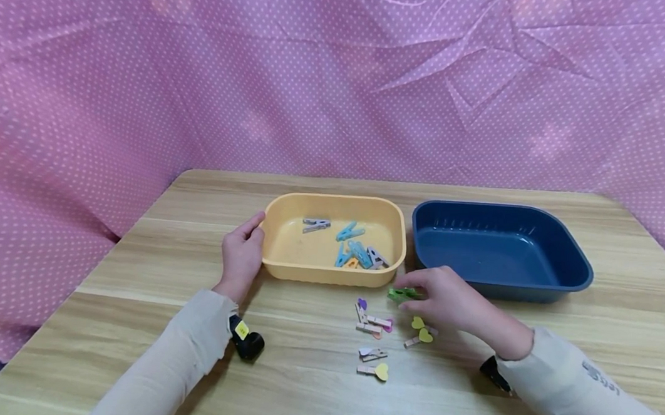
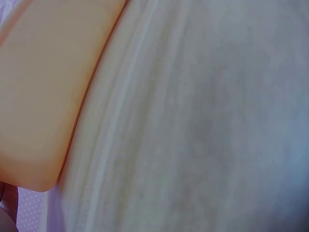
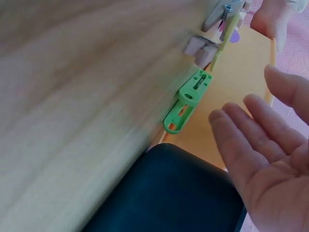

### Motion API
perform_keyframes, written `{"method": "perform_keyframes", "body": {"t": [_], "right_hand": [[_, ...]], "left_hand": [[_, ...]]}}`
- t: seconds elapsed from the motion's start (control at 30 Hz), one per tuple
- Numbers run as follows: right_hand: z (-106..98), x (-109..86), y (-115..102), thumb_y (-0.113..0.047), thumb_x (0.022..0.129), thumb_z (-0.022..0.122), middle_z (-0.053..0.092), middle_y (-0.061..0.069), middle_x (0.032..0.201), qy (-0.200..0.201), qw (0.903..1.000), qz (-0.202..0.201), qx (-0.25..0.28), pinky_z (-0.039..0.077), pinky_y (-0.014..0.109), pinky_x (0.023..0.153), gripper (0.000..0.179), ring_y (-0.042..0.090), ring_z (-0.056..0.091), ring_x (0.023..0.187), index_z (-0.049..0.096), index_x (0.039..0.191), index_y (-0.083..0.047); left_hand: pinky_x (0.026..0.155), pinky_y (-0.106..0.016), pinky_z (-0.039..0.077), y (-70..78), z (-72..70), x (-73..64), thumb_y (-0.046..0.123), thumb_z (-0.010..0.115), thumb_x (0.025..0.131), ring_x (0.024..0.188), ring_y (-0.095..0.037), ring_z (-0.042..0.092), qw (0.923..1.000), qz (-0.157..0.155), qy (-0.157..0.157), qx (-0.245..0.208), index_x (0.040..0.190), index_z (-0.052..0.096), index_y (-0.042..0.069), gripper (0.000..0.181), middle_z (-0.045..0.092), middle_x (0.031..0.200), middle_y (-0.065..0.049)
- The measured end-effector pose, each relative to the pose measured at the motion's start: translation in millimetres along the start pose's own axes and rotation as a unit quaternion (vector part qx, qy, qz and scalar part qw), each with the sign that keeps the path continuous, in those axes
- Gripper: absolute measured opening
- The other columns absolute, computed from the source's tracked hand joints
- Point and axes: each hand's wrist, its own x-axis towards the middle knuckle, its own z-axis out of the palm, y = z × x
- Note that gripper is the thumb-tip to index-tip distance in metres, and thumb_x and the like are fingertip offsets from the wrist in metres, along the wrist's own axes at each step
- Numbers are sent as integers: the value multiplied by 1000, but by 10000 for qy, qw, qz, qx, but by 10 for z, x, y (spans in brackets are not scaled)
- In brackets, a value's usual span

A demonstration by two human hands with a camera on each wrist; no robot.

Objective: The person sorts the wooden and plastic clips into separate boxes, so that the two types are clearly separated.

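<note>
My left hand [image 1: 243, 256] rests against the left end of the yellow tub [image 1: 319, 273], with its fingers at the outer wall by the rim. Several plastic clothespins lie in that tub, among them a blue clothespin [image 1: 349, 232] and a grey clothespin [image 1: 316, 224]. My right hand [image 1: 447, 298] reaches over the table in front of the two tubs, thumb and fingers spread apart. Just by its fingertips lies a green plastic clothespin [image 3: 188, 101]; the right wrist view shows a gap between the fingers and it.
To the right of the yellow tub stands a dark blue tub [image 1: 493, 252]. Several small wooden clothespins with hearts lie on the wooden table, such as one with a yellow heart [image 1: 381, 372] and one with a purple heart [image 1: 362, 303]. A pink dotted cloth [image 1: 326, 95] hangs behind.
</note>
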Motion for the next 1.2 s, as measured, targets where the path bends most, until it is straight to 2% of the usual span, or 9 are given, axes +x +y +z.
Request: {"method": "perform_keyframes", "body": {"t": [0.27,0.57,0.73,0.9,1.0,1.13,1.2], "right_hand": [[7,42,27,-12,80,71,69,2,97,-338,9994,5,-37,43,23,57,27,10,48,65,70,107,-9],[8,86,49,-12,83,68,66,5,111,-732,9972,-5,-148,45,26,66,32,7,51,67,66,114,-10],[6,90,48,-7,82,67,64,5,116,-927,9951,-130,-305,47,27,70,35,8,54,77,65,117,-12],[16,96,46,-1,80,67,62,7,120,-1022,9927,-280,-574,52,31,77,41,14,56,97,64,119,-12],[28,101,41,2,79,67,62,7,121,-1035,9927,-215,-575,51,27,71,44,14,56,95,64,120,-12],[41,102,24,5,78,66,61,8,122,-1037,9932,-87,-513,45,21,57,45,14,54,84,64,120,-12],[42,101,9,7,78,65,62,8,121,-1021,9934,-60,-525,45,21,57,46,14,55,85,64,119,-12]], "left_hand": [[99,-25,42,7,-3,-4,11,43,94,124,-10,44,10000,25,-29,14,131,53,12,38,48,137,-2],[100,-25,41,29,3,-11,11,43,94,124,-9,44,10000,-41,-24,22,131,53,12,38,48,138,-2],[99,-25,42,31,8,-10,11,43,94,123,-9,45,10000,-69,-18,30,131,53,13,38,48,138,-1],[99,-25,42,33,12,-6,11,43,94,123,-10,45,10000,-73,-12,-7,130,53,13,38,48,138,-1],[99,-25,42,36,14,-7,11,44,94,123,-9,45,10000,-82,12,-21,130,54,13,38,48,137,-1],[99,-25,42,35,12,-10,11,44,94,123,-9,44,10000,-94,27,2,130,54,13,38,48,137,-1],[99,-25,42,36,11,-13,11,44,94,124,-9,44,9999,-107,20,-1,130,54,13,38,48,138,-1]]}}
